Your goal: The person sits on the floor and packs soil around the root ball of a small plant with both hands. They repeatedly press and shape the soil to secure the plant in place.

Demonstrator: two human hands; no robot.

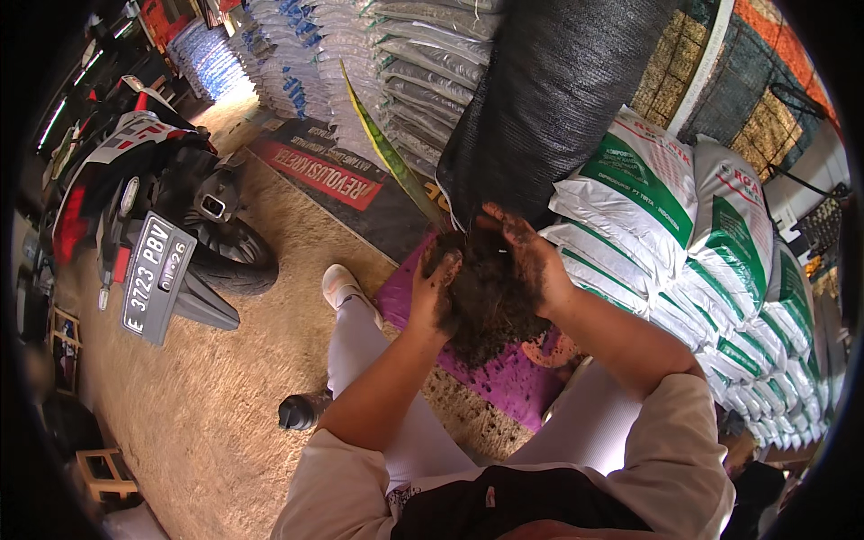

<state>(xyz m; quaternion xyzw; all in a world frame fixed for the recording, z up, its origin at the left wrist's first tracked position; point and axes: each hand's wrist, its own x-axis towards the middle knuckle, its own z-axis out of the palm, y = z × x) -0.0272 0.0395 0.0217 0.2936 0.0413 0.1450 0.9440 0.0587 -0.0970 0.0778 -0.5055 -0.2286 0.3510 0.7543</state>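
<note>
Between my two hands is a dark clump of soil and roots point(493, 297). My left hand point(435, 283) grips its left side, fingers smeared with soil. Against the right side presses my right hand point(530, 260), also coated in dirt. A single long snake plant leaf point(391, 155), green with yellow edges, rises from the clump and leans up to the left. Below lies a purple plastic sheet point(486, 378) sprinkled with crumbs of soil. Part of an orange-pink rounded object point(550, 347), perhaps a pot, shows under my right hand; the clump hides the rest.
A large roll of black netting point(553, 101) stands just beyond my hands. White and green compost sacks point(641, 182) are stacked at right, other filled bags point(432, 61) behind. A motorcycle point(169, 175) is parked at left. A dark bottle point(302, 412) is beside my leg. A printed banner point(331, 175) covers some floor.
</note>
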